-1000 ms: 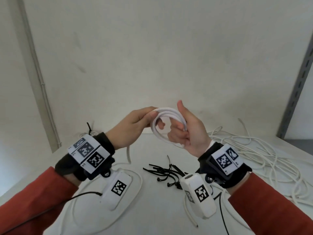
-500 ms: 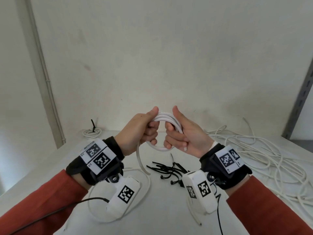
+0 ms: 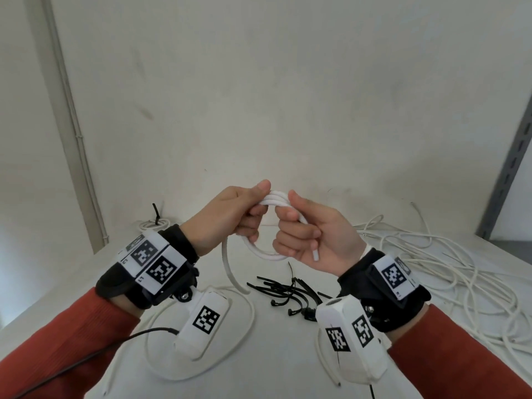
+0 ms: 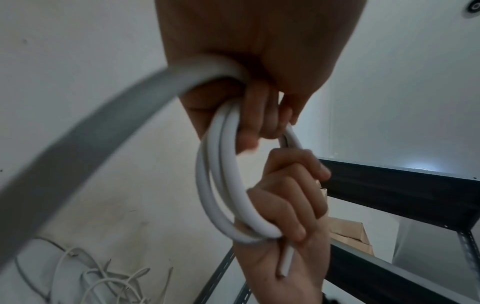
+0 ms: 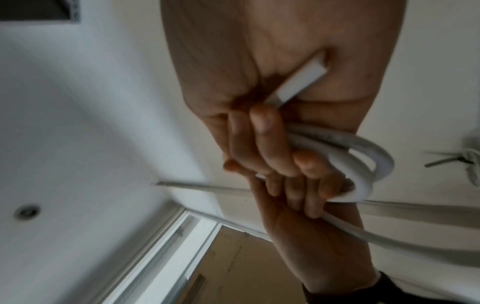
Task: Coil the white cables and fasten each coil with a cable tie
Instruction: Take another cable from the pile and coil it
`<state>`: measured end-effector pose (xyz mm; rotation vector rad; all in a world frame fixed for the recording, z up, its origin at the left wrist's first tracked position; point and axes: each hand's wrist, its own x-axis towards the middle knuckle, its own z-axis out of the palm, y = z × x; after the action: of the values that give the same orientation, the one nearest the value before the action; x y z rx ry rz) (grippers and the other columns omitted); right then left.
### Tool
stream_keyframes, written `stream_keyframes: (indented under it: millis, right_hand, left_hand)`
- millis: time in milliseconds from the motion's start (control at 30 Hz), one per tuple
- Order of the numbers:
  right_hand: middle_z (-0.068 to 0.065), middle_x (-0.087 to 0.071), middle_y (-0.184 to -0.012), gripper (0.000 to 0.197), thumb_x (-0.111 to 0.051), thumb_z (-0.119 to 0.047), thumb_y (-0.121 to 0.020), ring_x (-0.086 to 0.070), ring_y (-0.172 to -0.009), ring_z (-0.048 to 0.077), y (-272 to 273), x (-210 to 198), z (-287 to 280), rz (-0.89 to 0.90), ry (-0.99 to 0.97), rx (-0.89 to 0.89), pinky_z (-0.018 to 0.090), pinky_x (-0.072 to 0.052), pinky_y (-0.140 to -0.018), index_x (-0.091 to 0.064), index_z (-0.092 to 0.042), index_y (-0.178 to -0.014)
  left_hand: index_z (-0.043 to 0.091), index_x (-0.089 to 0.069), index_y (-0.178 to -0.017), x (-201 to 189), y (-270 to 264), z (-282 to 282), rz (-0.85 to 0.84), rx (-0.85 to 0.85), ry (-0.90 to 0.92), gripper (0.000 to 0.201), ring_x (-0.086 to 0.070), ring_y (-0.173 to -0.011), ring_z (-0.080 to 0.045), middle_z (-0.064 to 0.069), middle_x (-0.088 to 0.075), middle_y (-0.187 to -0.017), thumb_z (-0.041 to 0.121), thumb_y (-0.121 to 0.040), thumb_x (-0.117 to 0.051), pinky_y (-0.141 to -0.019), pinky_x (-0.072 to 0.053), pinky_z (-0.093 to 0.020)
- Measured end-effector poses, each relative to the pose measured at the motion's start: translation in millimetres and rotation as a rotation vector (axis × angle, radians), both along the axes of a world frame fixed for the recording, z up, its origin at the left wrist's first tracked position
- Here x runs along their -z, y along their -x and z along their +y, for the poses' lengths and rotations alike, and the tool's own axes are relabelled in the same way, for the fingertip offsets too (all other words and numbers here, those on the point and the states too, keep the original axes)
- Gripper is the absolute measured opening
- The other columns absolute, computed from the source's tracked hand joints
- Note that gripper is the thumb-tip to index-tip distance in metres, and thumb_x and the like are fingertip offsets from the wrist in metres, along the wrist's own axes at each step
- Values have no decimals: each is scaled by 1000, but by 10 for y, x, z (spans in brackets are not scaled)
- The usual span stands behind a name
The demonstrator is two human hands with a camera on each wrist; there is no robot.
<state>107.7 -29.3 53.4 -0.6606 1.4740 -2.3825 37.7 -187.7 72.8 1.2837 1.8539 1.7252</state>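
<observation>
Both hands raised slightly and drawn closer since earlier frames, left thumb now on top of coil. Left hand point(image 3: 230, 217) fingers curled round left side of white cable coil point(image 3: 260, 251); right hand point(image 3: 313, 240) clamped on right side, cable end point(image 3: 315, 254) poking from fist. Coil held above table point(image 3: 259, 355). Loose tail point(image 3: 230, 272) hangs from left hand. Black cable ties point(image 3: 288, 292) piled near, below coil. Loose cables point(image 3: 431, 254) heaped right. Tied coil point(image 3: 152, 223) far left.

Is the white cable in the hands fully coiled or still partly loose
Partly loose. The cable forms a few loops gripped by the left hand and right hand, while its tail hangs uncoiled.
</observation>
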Motion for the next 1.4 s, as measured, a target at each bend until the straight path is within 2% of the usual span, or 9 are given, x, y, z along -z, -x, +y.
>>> stream_keyframes:
  millis: [67,167,267,467,633,733,867,1133,1400]
  right_hand:
    - [-10,-15,-41,45,-33,-43,-94,-14,-36,10,-19,-86,40,-27,6,70,22,-26,-47,-51,-19,-61]
    - [-9,-13,-40,46,-32,-42,-95,-11,-35,11,-69,-201,162,-3,104,160,23,-22,-45,-49,-18,-60]
    - [-7,-20,-42,40,-34,-36,-97,-17,-36,12,-125,-307,341,78,216,125,24,-23,-48,-51,-15,-67]
    - [0,-31,-47,37,-29,-29,-103,-27,-42,16,-324,-483,623,242,475,62,28,-28,-55,-49,-7,-81]
    - [0,-30,-51,39,-21,-28,-104,-26,-46,15,-458,-515,678,354,625,151,28,-29,-59,-47,-8,-84]
    - [1,-34,-58,35,-19,-24,-104,-31,-53,16,-524,-584,702,445,751,252,28,-34,-65,-47,-7,-90]
    - [1,-49,-66,30,-26,-22,-104,-48,-62,18,-505,-695,656,504,798,404,29,-45,-72,-49,-6,-95]
    - [-4,-68,-72,21,-36,-21,-103,-66,-66,14,-124,-762,429,465,455,896,25,-53,-65,-50,-13,-89]
    - [4,-71,-76,12,-42,-17,-101,-66,-56,24,96,-471,197,590,-536,1076,32,-53,-57,-44,-13,-91]
  left_hand:
    - [10,-53,-71,19,34,-38,104,-10,32,44,-52,-59,-15,-3,-51,-63,46,-95,-43,-60,-52,-27]
    - [8,-61,-92,65,100,-112,174,-53,57,31,-58,-65,-14,0,-60,-77,33,-95,-43,-51,-48,-24]
    - [15,-61,-80,131,186,-169,168,-32,-4,24,-38,-45,-12,0,-49,-57,30,-95,-51,-45,-33,-17]
    - [20,-57,-65,84,336,-218,216,-126,-116,31,-25,-48,-8,8,-34,-54,46,-81,-53,-45,-25,-13]
    - [34,-66,-83,30,522,-277,637,-395,-62,27,-41,-54,-10,1,-49,-60,54,-87,-49,-51,-34,-18]
    - [29,-66,-102,69,548,-331,1042,-563,33,42,-51,-59,-8,17,-54,-64,55,-94,-34,-55,-42,-24]
    - [32,-54,-118,145,402,-321,1350,-502,178,47,-63,-59,-16,14,-62,-76,51,-99,-16,-41,-45,-24]
    - [27,-55,-112,18,28,-246,1655,-311,240,26,-56,-53,-15,10,-56,-69,31,-92,-38,-35,-38,-23]
    - [28,-51,-110,-104,-28,-236,1687,-329,232,24,-59,-56,-17,10,-61,-74,30,-89,-40,-33,-40,-24]
